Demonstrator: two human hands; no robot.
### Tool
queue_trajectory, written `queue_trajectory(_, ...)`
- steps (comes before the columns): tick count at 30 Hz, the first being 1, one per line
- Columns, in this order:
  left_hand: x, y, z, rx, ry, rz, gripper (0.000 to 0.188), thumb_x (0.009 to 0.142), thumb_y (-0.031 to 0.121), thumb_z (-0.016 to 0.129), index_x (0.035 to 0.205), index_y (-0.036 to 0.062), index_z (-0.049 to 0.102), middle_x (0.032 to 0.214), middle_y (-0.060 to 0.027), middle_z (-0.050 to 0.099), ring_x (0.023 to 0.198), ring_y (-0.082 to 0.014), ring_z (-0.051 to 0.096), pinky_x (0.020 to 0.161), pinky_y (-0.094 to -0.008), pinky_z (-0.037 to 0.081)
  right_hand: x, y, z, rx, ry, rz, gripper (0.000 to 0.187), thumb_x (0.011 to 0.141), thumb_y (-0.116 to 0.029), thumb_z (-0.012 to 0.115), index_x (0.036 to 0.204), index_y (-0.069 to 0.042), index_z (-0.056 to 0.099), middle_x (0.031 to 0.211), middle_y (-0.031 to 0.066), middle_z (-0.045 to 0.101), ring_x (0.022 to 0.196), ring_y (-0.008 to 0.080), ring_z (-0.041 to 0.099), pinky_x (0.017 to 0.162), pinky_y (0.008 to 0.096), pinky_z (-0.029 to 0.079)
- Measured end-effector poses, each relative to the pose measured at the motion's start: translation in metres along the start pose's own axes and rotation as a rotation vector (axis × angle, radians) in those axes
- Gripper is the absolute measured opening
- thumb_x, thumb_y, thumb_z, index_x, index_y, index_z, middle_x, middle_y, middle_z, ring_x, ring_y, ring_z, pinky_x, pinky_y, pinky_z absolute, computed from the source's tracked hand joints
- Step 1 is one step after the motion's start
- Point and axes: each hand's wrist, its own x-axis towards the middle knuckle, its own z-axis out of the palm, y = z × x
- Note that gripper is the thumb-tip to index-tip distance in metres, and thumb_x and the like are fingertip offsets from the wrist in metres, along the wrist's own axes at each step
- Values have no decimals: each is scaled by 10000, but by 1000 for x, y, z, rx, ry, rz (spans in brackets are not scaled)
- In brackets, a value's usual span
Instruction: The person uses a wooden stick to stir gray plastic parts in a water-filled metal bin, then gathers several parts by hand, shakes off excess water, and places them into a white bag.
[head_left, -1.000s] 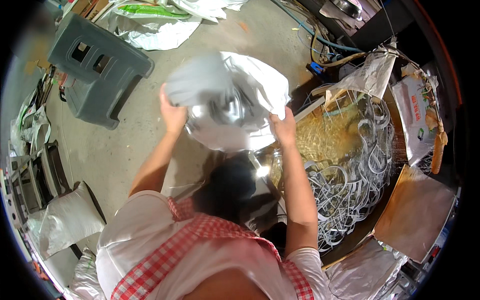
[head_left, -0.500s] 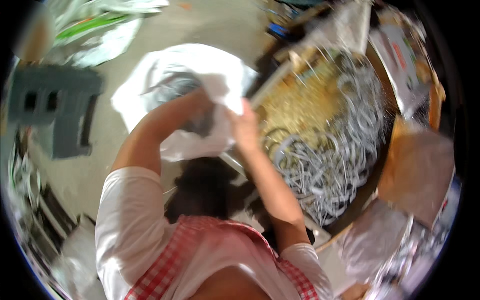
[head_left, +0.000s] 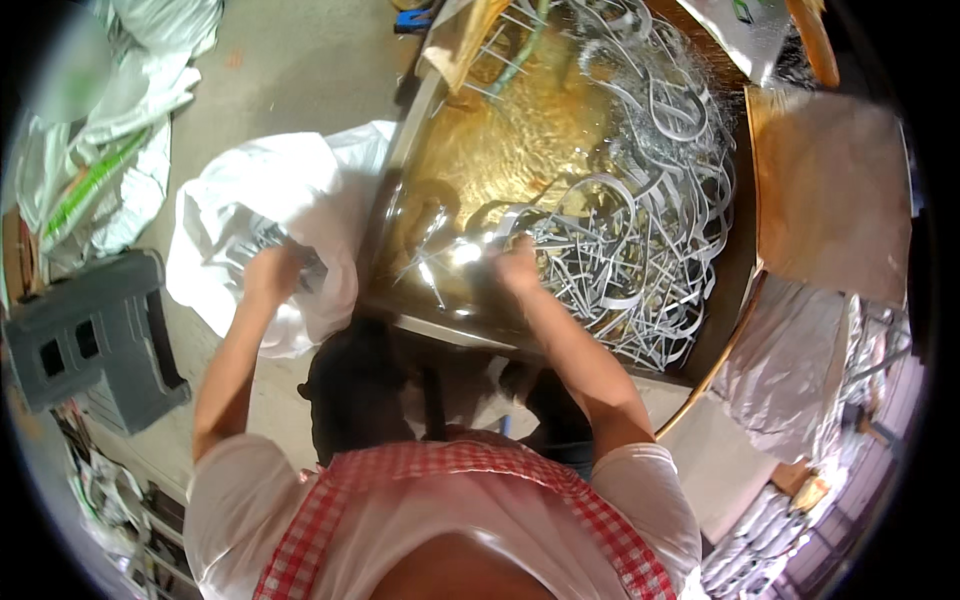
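Ideally, grey strips (head_left: 645,240) in the tank (head_left: 450,331) were to be loosened gently by the right hand (head_left: 517,266) at their edge, with the white bag (head_left: 312,200) spread beneath the left hand (head_left: 272,273), though neither grip could be discerned.

The left hand (head_left: 272,272) has its fingertips hidden.

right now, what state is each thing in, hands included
White bag: open, crumpled, grey pieces inside
Left hand: at the bag's mouth, grip unclear
Grey strips: tangled, heaped
Right hand: at the heap's left side, grip unclear
Tub: open, holding rippled yellowish liquid
White sacks: crumpled, on the floor
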Motion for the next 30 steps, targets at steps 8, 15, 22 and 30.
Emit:
queue_trajectory(8,-25,217,-103,-1394,308,-18,274,837,177,565,1010,-35,543,862,-54,599,834,-157,556,770,-286,426,-23,-44,-14,266,-246,12,523,769,-4,562,1227,16,311,978,195,568,907,280,569,837,330,445)
queue_trajectory(15,37,226,-4,-1630,-342,-148,285,813,244,587,965,9,538,777,-63,578,678,-179,559,638,-323,452,-9,-71,-117,-251,-477,-362,201,801,-120,600,991,-76,647,929,90,660,861,191,618,784,313,484)
queue_trajectory(22,39,258,-67,-2127,-416,-133,153,822,175,558,896,57,495,612,-24,462,534,-159,501,510,-323,427,128,31,-179,-748,397,-303,570,744,-211,623,1247,-95,380,1109,178,556,1041,357,512,883,448,376)
queue_trajectory(30,46,267,-51,-1339,201,186,225,833,100,567,1034,18,506,794,-61,577,703,-116,524,637,-269,434,68,-50,-166,-690,295,-863,194,784,-79,575,934,-186,635,947,37,568,955,256,481,884,403,285)
